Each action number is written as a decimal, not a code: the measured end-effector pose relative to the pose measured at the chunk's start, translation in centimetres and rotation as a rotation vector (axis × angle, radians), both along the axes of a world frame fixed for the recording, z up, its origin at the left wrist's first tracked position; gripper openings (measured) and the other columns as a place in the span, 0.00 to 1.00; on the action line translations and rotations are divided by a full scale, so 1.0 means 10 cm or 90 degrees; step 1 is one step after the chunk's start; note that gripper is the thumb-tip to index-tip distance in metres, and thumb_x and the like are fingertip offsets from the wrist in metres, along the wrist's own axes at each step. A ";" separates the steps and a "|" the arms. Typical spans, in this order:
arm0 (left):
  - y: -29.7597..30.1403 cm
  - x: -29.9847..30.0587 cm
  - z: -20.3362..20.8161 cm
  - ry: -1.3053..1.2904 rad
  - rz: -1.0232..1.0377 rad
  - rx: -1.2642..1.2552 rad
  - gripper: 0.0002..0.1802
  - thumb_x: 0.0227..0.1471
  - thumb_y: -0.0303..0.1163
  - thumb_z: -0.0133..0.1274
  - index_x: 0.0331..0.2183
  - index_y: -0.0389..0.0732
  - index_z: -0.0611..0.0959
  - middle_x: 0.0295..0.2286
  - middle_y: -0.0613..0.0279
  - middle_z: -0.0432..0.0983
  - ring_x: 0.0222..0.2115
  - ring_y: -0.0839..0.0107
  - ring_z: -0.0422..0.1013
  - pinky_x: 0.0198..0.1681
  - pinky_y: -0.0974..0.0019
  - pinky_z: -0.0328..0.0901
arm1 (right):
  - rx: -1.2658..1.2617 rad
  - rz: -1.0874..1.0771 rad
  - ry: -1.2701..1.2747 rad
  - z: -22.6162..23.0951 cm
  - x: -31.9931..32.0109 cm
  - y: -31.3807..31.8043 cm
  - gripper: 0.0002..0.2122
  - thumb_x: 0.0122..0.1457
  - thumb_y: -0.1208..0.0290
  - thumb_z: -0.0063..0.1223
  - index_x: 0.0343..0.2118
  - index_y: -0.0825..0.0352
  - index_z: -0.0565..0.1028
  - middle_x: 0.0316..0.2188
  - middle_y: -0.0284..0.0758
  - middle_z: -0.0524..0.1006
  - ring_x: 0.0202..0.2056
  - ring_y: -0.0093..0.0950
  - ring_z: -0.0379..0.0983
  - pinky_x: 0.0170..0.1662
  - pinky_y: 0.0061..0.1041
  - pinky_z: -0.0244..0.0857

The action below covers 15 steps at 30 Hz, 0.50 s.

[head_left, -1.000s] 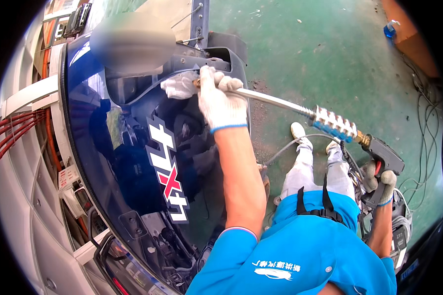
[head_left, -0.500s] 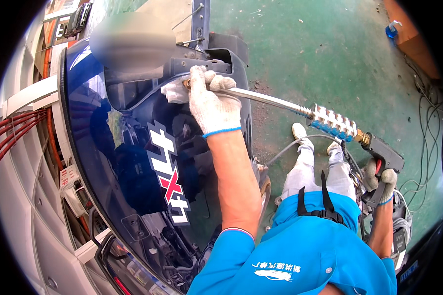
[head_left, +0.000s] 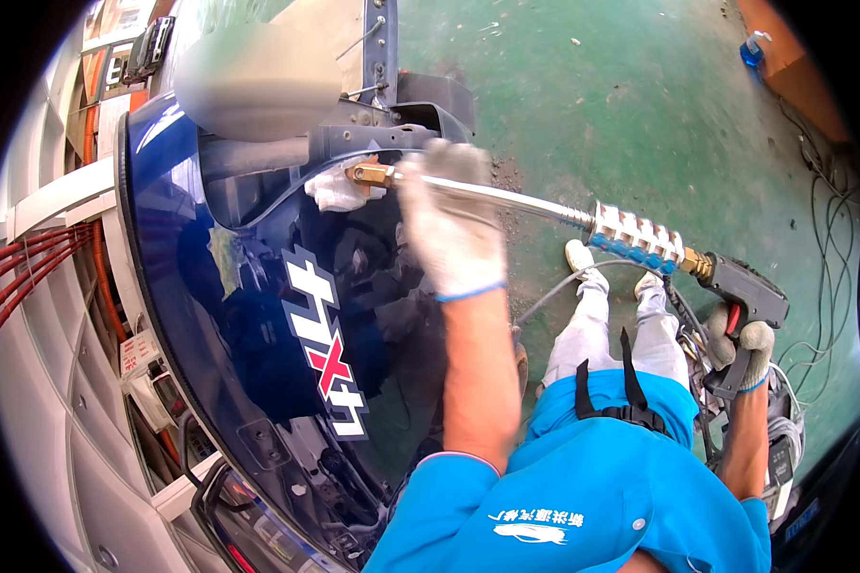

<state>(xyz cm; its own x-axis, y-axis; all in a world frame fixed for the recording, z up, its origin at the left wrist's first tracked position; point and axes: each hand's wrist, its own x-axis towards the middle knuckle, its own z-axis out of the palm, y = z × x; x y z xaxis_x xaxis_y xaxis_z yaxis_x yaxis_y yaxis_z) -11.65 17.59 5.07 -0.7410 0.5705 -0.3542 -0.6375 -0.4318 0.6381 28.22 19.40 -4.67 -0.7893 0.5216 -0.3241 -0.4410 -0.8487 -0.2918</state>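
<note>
A dent-puller gun (head_left: pixel 545 204) reaches across from a dark pistol grip to a brass end. It has a long metal rod and a ribbed silver sleeve. My right hand (head_left: pixel 743 346), in a knit glove, is closed round the grip, beside a red trigger. My left hand (head_left: pixel 457 224), gloved too, is at the rod behind the brass end; motion smears its fingers, so their hold is unclear. That brass end meets a white crumpled wad (head_left: pixel 337 188), like cloth, at the dark blue vehicle panel (head_left: pixel 248 296). A white and red decal (head_left: pixel 327 353) marks the panel.
Behind the panel's upper part, a blurred patch (head_left: pixel 258 81) hides something. Grey cables (head_left: pixel 827 248) lie on the green floor (head_left: pixel 592 115) at right. A blue bottle (head_left: pixel 753 50) stands by an orange-brown object. Red hoses (head_left: pixel 38 263) run along the left wall.
My left hand has moved right, off the brass end and white wad, which now show. The gun has shifted slightly; my right hand keeps its grip.
</note>
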 end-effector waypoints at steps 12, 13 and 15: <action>0.14 0.66 -0.20 -0.050 -0.107 -0.087 0.12 0.63 0.39 0.50 0.30 0.43 0.75 0.19 0.64 0.74 0.21 0.70 0.73 0.35 0.61 0.74 | -0.029 0.002 -0.071 0.10 0.02 -0.05 0.23 0.46 0.63 0.63 0.36 0.81 0.73 0.12 0.39 0.70 0.10 0.28 0.61 0.11 0.28 0.55; 0.14 1.01 -0.14 -0.007 -0.103 -0.142 0.12 0.63 0.40 0.50 0.33 0.41 0.75 0.20 0.63 0.75 0.22 0.69 0.74 0.35 0.62 0.74 | -0.032 0.007 -0.062 0.13 -0.03 -0.03 0.22 0.47 0.62 0.63 0.35 0.80 0.73 0.11 0.39 0.69 0.09 0.28 0.61 0.11 0.28 0.55; 0.11 1.20 -0.29 0.066 -0.134 -0.155 0.15 0.64 0.40 0.50 0.43 0.38 0.75 0.26 0.58 0.79 0.27 0.67 0.76 0.39 0.63 0.73 | -0.028 0.033 -0.016 0.03 0.00 0.02 0.24 0.47 0.63 0.63 0.40 0.80 0.73 0.13 0.39 0.71 0.11 0.31 0.64 0.15 0.31 0.61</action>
<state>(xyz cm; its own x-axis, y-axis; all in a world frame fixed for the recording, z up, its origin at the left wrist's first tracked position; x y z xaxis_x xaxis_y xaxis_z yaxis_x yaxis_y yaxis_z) 0.33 18.72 2.14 -0.6548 0.6226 -0.4285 -0.6232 -0.1241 0.7722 28.20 19.57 -4.38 -0.8059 0.4652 -0.3663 -0.3895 -0.8825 -0.2637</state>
